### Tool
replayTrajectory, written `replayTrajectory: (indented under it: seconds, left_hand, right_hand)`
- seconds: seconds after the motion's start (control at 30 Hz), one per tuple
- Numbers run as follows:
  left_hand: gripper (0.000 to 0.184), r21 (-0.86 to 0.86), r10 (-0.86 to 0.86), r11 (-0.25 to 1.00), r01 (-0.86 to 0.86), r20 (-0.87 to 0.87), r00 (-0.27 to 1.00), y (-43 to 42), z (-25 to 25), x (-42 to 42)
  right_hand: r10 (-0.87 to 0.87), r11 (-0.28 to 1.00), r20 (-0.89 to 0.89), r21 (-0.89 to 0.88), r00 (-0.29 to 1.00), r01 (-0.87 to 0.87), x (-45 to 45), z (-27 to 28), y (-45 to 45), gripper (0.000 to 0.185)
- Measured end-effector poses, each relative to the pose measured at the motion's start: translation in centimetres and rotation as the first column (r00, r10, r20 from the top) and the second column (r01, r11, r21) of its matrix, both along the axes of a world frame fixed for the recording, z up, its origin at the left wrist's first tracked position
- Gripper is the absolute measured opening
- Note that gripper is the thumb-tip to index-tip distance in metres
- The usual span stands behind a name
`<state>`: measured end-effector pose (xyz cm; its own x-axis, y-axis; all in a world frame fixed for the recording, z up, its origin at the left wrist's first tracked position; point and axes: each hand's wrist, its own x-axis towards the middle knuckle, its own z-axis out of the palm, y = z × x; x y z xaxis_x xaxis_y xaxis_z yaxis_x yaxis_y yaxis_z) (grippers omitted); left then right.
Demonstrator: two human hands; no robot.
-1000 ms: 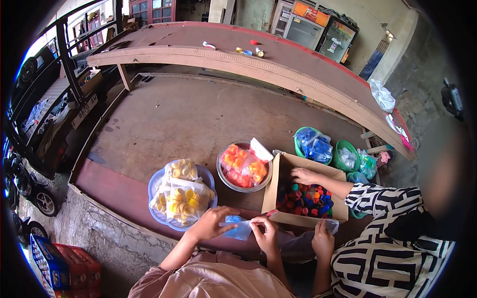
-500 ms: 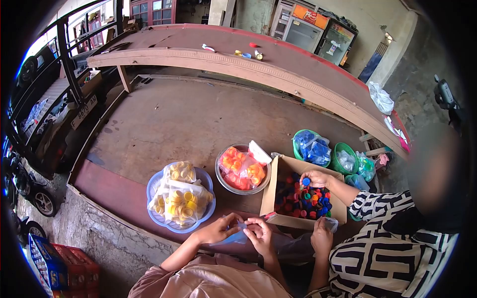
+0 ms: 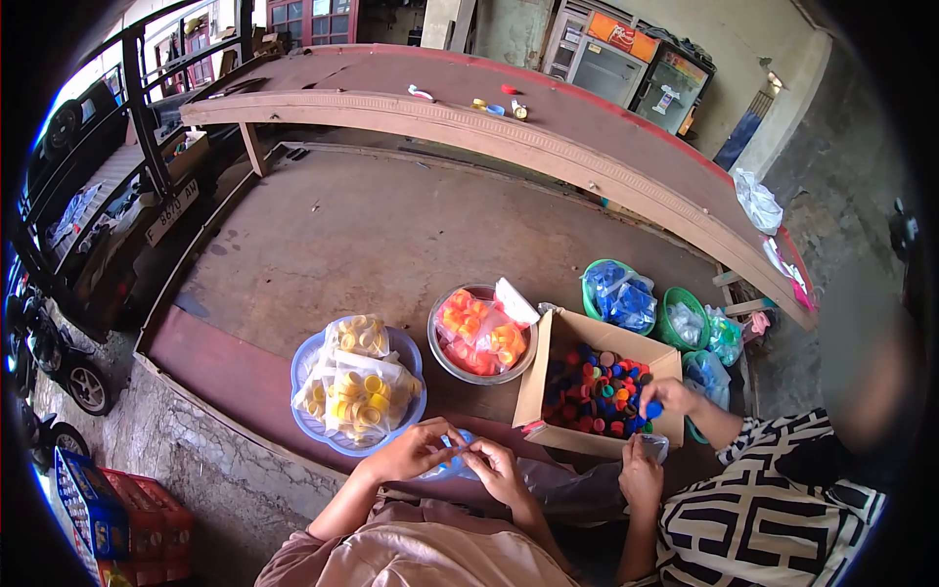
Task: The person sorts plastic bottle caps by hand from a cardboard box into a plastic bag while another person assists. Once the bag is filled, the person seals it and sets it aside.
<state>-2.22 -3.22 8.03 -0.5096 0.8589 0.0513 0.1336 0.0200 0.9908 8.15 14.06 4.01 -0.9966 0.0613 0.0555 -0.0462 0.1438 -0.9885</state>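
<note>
Both my hands pinch a clear bluish plastic bag (image 3: 450, 470) in front of my lap, fingertips close together at its top. My left hand (image 3: 419, 452) is closed on the bag from the left, my right hand (image 3: 497, 472) from the right. What lies inside the bag is hard to make out. Just beyond my left hand stands a light-blue basin (image 3: 419, 367) with bags of yellow and cream bottle caps (image 3: 364, 399). Ahead of my right hand is a metal bowl (image 3: 436, 354) holding bagged orange and red caps (image 3: 479, 328).
On the right, a cardboard box (image 3: 530, 391) contains many loose coloured caps (image 3: 597, 391). A co-worker's hand (image 3: 673, 399) holds a blue cap over it; their other hand (image 3: 641, 474) grips a clear bag. Green baskets (image 3: 685, 318) stand behind. A raised wooden shelf (image 3: 548, 137) crosses the far side.
The co-worker's hand with the blue cap has moved from above the box's middle toward its right front edge. My hands stay on the bag, with slightly shifted fingers.
</note>
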Motion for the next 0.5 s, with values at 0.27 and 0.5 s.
replayTrajectory:
  seconds: [0.27, 0.5]
  left_hand:
    - [0.015, 0.042, 0.004, 0.999, 0.011, -0.353, 0.936, 0.1, 1.4, -0.5]
    - [0.011, -0.03, -0.078, 0.997, 0.072, -0.342, 0.936, 0.0, 1.1, -1.1]
  right_hand:
    - [-0.03, 0.996, -0.009, -0.08, 1.0, 0.029, -0.2, 0.8, -0.3, 0.026]
    - [0.005, 0.99, 0.032, -0.142, 0.999, 0.0, -0.1, 1.3, -0.2, 0.031]
